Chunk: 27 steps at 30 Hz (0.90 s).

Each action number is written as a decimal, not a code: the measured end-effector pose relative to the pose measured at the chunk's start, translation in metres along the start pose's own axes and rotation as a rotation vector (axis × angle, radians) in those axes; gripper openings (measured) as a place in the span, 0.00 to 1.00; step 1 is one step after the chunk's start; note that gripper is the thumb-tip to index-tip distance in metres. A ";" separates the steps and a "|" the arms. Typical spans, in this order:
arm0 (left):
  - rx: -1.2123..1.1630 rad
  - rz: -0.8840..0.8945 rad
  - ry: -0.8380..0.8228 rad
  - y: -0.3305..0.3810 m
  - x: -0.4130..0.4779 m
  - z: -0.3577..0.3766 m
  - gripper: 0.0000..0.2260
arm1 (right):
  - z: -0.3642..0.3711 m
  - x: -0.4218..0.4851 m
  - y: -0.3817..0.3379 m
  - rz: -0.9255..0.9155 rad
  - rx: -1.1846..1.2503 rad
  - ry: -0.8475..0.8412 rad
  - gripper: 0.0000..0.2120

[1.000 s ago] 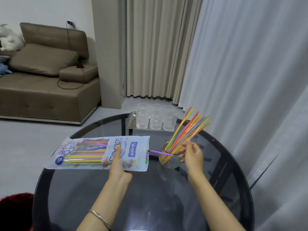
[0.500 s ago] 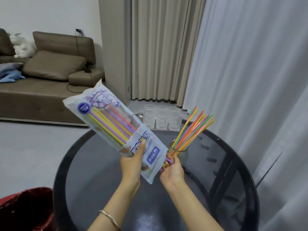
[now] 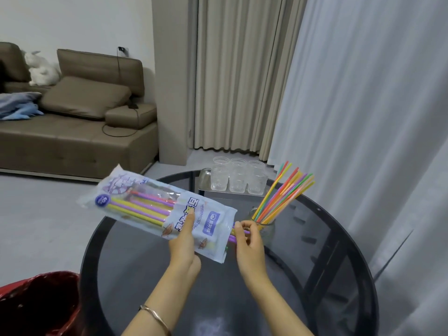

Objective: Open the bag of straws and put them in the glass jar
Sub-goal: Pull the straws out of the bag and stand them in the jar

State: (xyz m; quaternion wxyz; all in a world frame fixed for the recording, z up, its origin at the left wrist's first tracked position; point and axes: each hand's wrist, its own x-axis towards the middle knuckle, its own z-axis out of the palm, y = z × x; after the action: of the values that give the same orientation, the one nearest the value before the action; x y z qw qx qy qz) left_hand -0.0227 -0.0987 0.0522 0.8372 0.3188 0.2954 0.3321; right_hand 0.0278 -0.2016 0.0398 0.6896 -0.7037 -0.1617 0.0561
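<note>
my left hand (image 3: 184, 241) grips the pale printed plastic bag of coloured straws (image 3: 157, 209) above the round dark glass table (image 3: 315, 275), tilted; my right hand (image 3: 248, 241) pinches a purple straw (image 3: 232, 237) at its open end, beside the clear glass jar (image 3: 266, 230) of straws

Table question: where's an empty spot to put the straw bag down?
The near part of the round glass table, in front of the left hand and right hand, is bare. So is the right side past the jar of straws. It is crowded at the far edge, where the tray of glasses stands with the jar just in front of it.
</note>
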 end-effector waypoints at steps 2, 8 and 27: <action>-0.021 -0.046 0.009 -0.003 0.004 -0.002 0.17 | -0.001 -0.002 -0.002 -0.080 -0.042 -0.032 0.07; -0.133 -0.105 0.045 0.003 0.017 -0.006 0.15 | -0.014 0.014 -0.007 -0.119 0.006 0.008 0.07; -0.226 -0.149 0.062 0.007 0.023 -0.010 0.06 | -0.043 0.028 -0.026 0.136 0.291 0.181 0.14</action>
State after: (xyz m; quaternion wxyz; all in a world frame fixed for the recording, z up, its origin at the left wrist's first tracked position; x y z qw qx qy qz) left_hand -0.0179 -0.0741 0.0445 0.8805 0.1893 0.3050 0.3098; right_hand 0.0631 -0.2345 0.0710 0.7904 -0.6081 -0.0410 0.0620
